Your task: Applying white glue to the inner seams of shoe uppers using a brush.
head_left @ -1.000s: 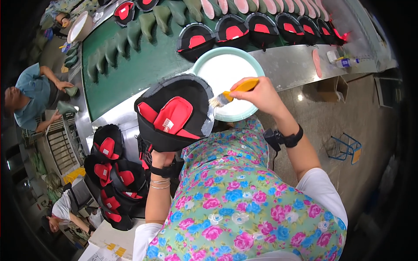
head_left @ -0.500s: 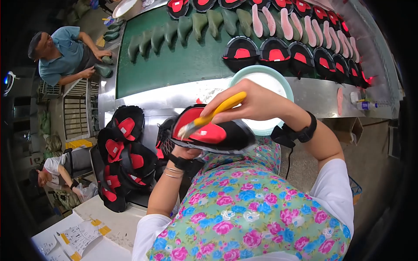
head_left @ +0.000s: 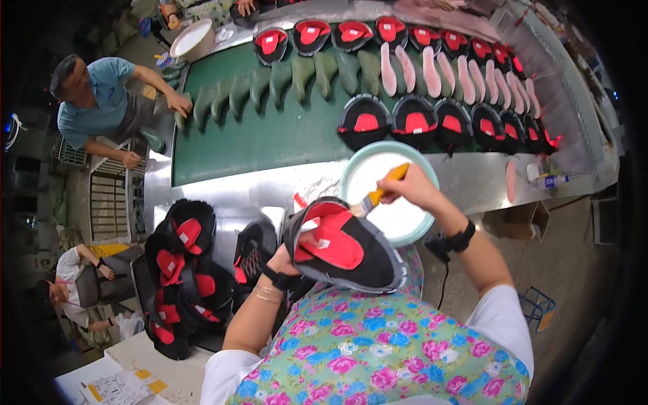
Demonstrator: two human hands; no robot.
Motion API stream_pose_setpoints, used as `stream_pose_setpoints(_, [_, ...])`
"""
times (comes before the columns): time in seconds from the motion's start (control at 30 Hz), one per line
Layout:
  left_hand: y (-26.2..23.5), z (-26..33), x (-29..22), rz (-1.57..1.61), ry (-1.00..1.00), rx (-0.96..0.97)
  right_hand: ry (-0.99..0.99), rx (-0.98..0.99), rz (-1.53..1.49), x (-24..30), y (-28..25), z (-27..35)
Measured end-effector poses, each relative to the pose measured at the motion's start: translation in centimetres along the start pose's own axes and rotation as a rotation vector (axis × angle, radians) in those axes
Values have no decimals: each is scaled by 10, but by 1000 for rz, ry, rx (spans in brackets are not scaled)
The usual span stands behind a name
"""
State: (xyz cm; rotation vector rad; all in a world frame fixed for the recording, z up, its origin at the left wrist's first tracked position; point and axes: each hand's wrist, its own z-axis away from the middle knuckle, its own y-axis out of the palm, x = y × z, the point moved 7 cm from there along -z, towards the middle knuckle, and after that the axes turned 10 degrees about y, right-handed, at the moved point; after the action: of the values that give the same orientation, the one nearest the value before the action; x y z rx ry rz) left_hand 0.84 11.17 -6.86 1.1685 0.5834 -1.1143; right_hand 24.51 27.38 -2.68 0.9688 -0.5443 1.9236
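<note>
My left hand (head_left: 289, 260) grips a black shoe upper (head_left: 374, 253) with a red lining by its left side, the open underside turned up and a thumb inside. In my right hand (head_left: 413, 187) is a paintbrush (head_left: 386, 187) with a yellow handle, its pale bristles at the far edge of the upper; whether they touch it I cannot tell. Beneath the brush stands a light green basin (head_left: 426, 169) of white liquid. Just left of my left hand, a laced black upper (head_left: 253, 246) lies on the metal surface.
A heap of black and red uppers (head_left: 181, 270) lies to the left. The green conveyor belt (head_left: 250, 148) carries green shoe lasts (head_left: 280, 81), pink insoles (head_left: 432, 73) and more uppers (head_left: 364, 120). At left, a co-worker (head_left: 101, 108) reaches to the belt; another person (head_left: 81, 283) sits lower down.
My right hand has moved the brush from the left part of the upper toward the basin. The upper has turned and tilted in my left hand. The co-worker's hand has reached the belt.
</note>
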Motion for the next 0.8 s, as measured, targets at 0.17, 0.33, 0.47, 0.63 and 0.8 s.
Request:
stream_pose_setpoints(0.17, [-45,-39,-31,529,-94,-195,-44,-231,-264,-8,-48,10])
stream_pose_setpoints(0.33, [-158,-136,-1,338,210,-282,-69,-410,-434,-24,-64,27])
stream_pose_setpoints(0.47, [-160,-240,32,330,277,-351,6,-496,-431,-50,-55,46])
stream_pose_setpoints(0.63, [-166,-303,95,554,84,-359,113,-553,-431,-60,-27,52])
stream_pose_setpoints(0.8, [-169,-209,66,187,-106,-447,97,-527,-401,-47,-8,40])
